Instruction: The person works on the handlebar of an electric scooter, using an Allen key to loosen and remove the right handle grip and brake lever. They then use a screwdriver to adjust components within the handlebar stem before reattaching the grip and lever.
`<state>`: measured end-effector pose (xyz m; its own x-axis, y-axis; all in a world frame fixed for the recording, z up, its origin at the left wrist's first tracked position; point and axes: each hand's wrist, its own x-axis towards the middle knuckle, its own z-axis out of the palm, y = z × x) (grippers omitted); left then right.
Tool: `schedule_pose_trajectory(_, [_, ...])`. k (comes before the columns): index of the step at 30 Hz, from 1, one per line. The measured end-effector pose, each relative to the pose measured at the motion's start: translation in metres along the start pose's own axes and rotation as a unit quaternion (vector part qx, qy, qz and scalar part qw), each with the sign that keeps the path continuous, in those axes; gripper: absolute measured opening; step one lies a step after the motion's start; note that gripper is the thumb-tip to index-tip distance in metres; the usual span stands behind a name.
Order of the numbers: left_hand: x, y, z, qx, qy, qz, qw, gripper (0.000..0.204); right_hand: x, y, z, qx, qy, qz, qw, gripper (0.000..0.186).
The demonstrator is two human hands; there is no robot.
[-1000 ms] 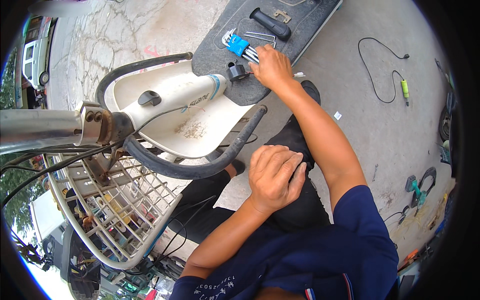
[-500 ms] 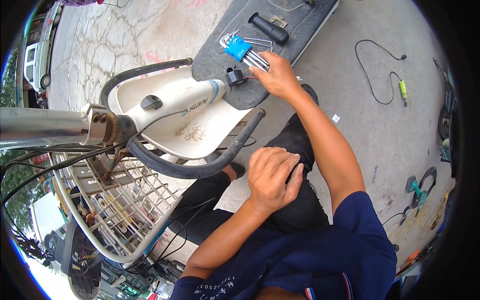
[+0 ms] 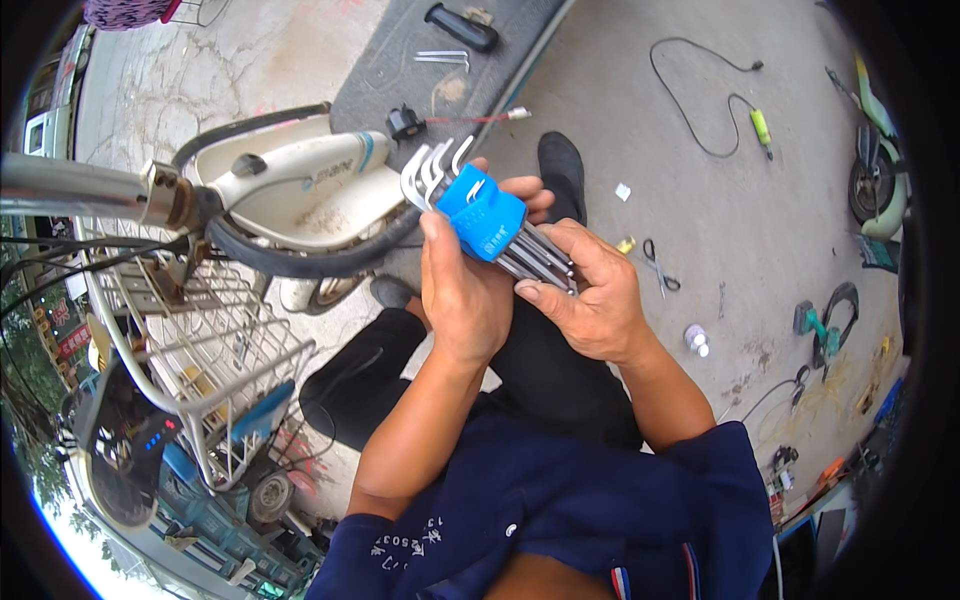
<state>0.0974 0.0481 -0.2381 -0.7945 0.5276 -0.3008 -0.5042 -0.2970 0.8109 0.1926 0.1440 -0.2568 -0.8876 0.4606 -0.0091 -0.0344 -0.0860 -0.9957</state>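
A blue-holder hex key set (image 3: 485, 215) is in both my hands, above my knees. My left hand (image 3: 465, 300) cradles the holder from below, thumb against its side by the bent silver ends. The fingers of my right hand (image 3: 600, 300) close around the long straight ends of the keys. Past them, on the scooter's dark footboard (image 3: 385, 70), lie a few loose hex keys (image 3: 442, 57) and a black handlebar grip (image 3: 462, 27). A round black part (image 3: 405, 123) with a red wire sits at the footboard's near end.
The scooter's white front shield (image 3: 300, 205), black tube guard (image 3: 300, 262) and wire basket (image 3: 200, 340) stand at my left. On the ground to the right are scissors (image 3: 655, 268), a small bottle (image 3: 697, 340), a yellow-green tool on a cord (image 3: 761, 127) and a green tool (image 3: 818, 325).
My right hand has brought the hex key set from over the footboard back toward me. My left hand has risen from my knee and taken hold of the holder. The view has shifted.
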Motion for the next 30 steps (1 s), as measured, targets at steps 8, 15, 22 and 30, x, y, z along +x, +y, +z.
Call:
schedule_pose_trajectory(8, [-0.051,-0.001,0.017,-0.134,-0.081,-0.135,0.978,0.065,-0.054,-0.044,-0.045,-0.078,-0.051,-0.092,0.991,0.024])
schedule_pose_trajectory(15, [-0.099,0.022,0.030,0.014,-0.090,-0.230,0.969,0.061,-0.079,-0.071,-0.063,-0.096,0.014,-0.159,0.982,0.016])
schedule_pose_trajectory(22, [-0.137,0.036,0.043,0.126,-0.143,-0.214,0.958,0.053,-0.094,-0.085,-0.061,-0.114,-0.031,-0.213,0.970,0.027])
schedule_pose_trajectory(30, [-0.160,0.038,0.040,0.150,-0.168,-0.179,0.958,0.050,-0.110,-0.097,-0.048,-0.206,0.002,-0.261,0.943,0.015])
